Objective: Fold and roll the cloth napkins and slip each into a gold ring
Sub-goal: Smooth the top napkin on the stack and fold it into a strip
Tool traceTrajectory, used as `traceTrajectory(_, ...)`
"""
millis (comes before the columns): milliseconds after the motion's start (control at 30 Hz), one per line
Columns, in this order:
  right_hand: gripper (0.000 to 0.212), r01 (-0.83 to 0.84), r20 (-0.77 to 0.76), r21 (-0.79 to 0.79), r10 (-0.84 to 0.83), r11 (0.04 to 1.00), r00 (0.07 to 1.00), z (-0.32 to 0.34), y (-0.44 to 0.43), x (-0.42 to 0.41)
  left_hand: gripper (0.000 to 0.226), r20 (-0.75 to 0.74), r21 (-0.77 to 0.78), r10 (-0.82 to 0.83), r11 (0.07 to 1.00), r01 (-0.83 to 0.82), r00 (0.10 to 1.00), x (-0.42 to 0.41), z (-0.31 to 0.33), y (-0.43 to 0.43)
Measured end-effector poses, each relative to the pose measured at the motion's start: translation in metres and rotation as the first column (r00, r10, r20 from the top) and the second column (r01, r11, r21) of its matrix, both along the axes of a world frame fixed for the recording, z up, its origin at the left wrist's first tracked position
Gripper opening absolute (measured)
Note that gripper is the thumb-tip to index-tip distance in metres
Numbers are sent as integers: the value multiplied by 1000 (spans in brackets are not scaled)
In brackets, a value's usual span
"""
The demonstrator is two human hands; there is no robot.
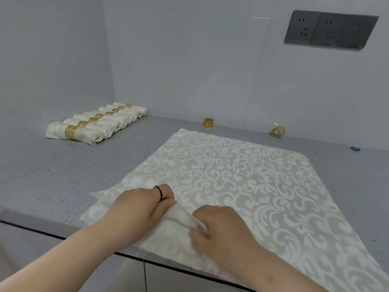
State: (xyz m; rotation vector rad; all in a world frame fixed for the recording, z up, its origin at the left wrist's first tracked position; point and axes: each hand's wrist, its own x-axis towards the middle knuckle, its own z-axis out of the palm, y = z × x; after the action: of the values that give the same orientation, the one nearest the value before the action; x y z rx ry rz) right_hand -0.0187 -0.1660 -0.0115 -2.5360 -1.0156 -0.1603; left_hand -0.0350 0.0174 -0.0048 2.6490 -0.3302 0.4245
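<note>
Cream damask cloth napkin (242, 186), patterned with pale scrolls, lay spread flat on the speckled grey stone countertop (63, 175), its near pinked edge hanging just over the counter's front lip. You had a raised fold of it pinched up between your two hands. Your left hand (139, 205), wearing a thin dark ring on one finger, had its fingers curled tight on the fold's left end, thumb pressed against the fabric. Your right hand (221, 228) was curled over the fold's right end, fingertips tucked into the cloth, so the ridge of fabric ran straight from one grip to the other.

Beyond your fingers, past the napkin's far edge, a loose gold filigree ring (208, 122) stood on the counter against the wall, and a second gold ring (277, 132) lay tipped over further to the right of it. Far off to the left of your left hand, a row of rolled cream napkins (94, 123), each banded in gold, lay side by side near the corner. A small blue scrap (355, 148) sat at the right edge. Grey wall sockets (330, 29) were mounted above.
</note>
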Motion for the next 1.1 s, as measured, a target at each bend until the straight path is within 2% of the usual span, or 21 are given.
traceTrajectory(67, 34, 62, -5, -76, -63, 995, 998, 9, -8, 3, 37, 44, -13, 37, 999, -37, 998, 0, 7, 1)
traceTrajectory(100, 37, 83, -34, -128, -88, 988, 996, 16, -15, 5, 32, 40, -43, 45, 998, -43, 998, 1, 10, 3)
traceTrajectory(200, 37, 25, -232, -260, -87, 965, 969, 38, -41, 16, 25, -17, -175, 73, 982, -75, 997, 1, 19, 6)
traceTrajectory(333, 27, 37, -439, -292, -168, 956, 882, 63, -80, 30, 20, -101, -339, 50, 937, -82, 994, -1, 28, 8)
traceTrajectory(433, 22, 88, -499, -294, -231, 952, 835, 69, -96, 35, 17, -225, -273, -24, 961, -40, 974, 1, 33, 9)
traceTrajectory(567, 31, 175, -437, -331, -315, 927, 842, 64, -101, 49, 29, -464, -159, -158, 983, 94, 872, 13, 34, 23)
traceTrajectory(667, 20, 212, -436, -348, -358, 913, 826, 60, -108, 61, 32, -543, -118, -88, 993, 27, 835, 28, 32, 45)
traceTrajectory(733, 23, 249, -464, -329, -386, 911, 798, 60, -114, 70, 37, -625, -56, -15, 998, -26, 781, 36, 34, 62)
traceTrajectory(800, 27, 293, -456, -328, -422, 898, 784, 57, -120, 79, 31, -672, -22, 40, 997, -73, 739, 43, 34, 78)
traceTrajectory(900, 27, 348, -391, -355, -476, 868, 788, 50, -125, 95, 15, -596, -88, 145, 966, -244, 790, 55, 33, 88)
traceTrajectory(1000, 34, 413, -316, -320, -507, 853, 802, 41, -124, 108, 30, -458, -259, 214, 896, -360, 863, 70, 25, 83)
traceTrajectory(1100, 32, 490, -211, -295, -556, 820, 804, 33, -119, 121, 35, -356, -313, 297, 855, -413, 886, 86, 12, 71)
